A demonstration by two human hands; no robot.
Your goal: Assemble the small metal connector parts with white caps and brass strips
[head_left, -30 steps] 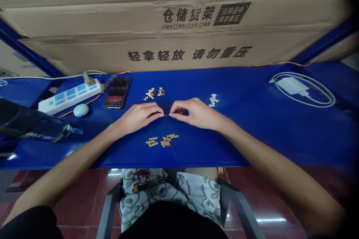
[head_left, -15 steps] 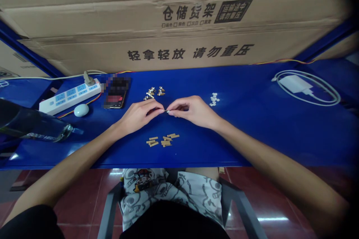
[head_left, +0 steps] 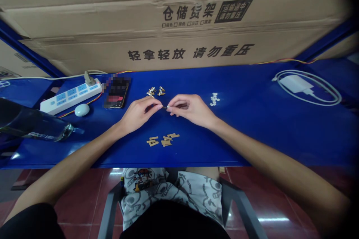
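My left hand [head_left: 141, 114] is closed in a pinch on a small thin brown strip [head_left: 164, 107]. Thumb and forefinger of my right hand [head_left: 191, 109] are pinched on a tiny white piece [head_left: 167, 107] at the strip's right end; the fingers partly hide both. Below the hands lie several loose tan-brown strips [head_left: 166, 141] in a loose group. Behind my left hand is a cluster of strips with white pieces on them [head_left: 160, 90]. To the right of my right hand, several small white pieces [head_left: 214, 99] lie bunched together.
A phone [head_left: 116, 93], a white power strip [head_left: 71, 96] and a pale rounded object [head_left: 82, 110] lie at the left, near a dark bottle [head_left: 33, 121]. A charger with coiled cable [head_left: 297, 84] rests at the right. A cardboard box [head_left: 112, 26] stands behind the blue table [head_left: 238, 127].
Both hands have risen slightly with the strip and white piece. More of the strip now shows between the fingertips. The loose parts on the table have not moved.
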